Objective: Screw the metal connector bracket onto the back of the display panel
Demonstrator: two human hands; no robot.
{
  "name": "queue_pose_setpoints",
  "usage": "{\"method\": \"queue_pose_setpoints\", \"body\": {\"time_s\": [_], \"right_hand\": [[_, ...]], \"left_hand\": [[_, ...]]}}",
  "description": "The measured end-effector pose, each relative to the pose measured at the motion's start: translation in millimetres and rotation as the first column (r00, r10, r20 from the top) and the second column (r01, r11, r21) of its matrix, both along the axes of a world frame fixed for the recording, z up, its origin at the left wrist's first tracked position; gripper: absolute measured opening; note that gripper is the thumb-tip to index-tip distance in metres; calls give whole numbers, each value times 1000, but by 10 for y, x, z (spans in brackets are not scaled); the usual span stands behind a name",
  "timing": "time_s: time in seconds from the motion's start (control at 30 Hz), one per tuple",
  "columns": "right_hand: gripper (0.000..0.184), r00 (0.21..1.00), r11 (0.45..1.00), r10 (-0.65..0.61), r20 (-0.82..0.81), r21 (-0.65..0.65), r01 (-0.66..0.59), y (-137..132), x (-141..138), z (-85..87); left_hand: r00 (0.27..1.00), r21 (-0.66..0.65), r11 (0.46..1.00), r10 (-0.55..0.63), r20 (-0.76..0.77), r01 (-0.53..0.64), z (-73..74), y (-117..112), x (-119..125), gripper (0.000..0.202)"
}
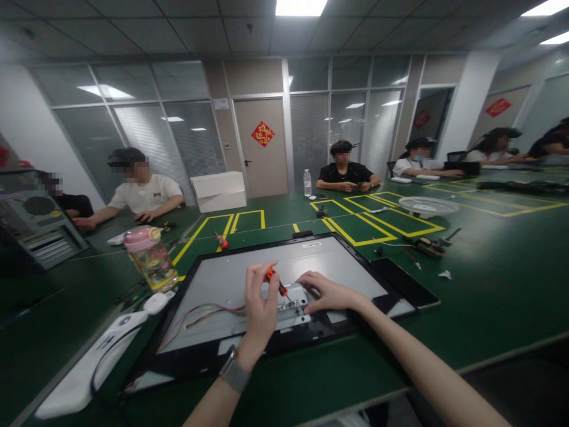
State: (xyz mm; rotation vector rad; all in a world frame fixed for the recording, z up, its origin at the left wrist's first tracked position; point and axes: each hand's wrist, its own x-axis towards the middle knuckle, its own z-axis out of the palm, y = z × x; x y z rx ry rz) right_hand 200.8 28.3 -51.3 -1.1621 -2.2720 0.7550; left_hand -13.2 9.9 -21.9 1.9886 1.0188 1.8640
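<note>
A flat monitor panel (338, 261) lies face down on the green table, its grey metal back up. My left hand (260, 308) is closed round a small orange-handled screwdriver (275, 281), tip down on a circuit board (291, 307) near the panel's front edge. My right hand (322, 292) rests on the board beside the tip, fingers pressed down and slightly spread. Thin coloured wires (208, 311) run left from the board across the panel.
A pink-lidded bottle (150, 256), a white mouse (154, 302) and a white cover (89, 365) lie left. A computer case (35, 216) stands far left. A fan grille (427, 206) and loose parts sit right. Several people sit round the table.
</note>
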Motion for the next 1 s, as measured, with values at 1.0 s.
{"method": "queue_pose_setpoints", "body": {"time_s": [1.0], "right_hand": [[76,999,1000,3,-52,16,-2,97,25,-71]], "left_hand": [[996,70,995,-64,-61,69,64,-26,15,26]]}}
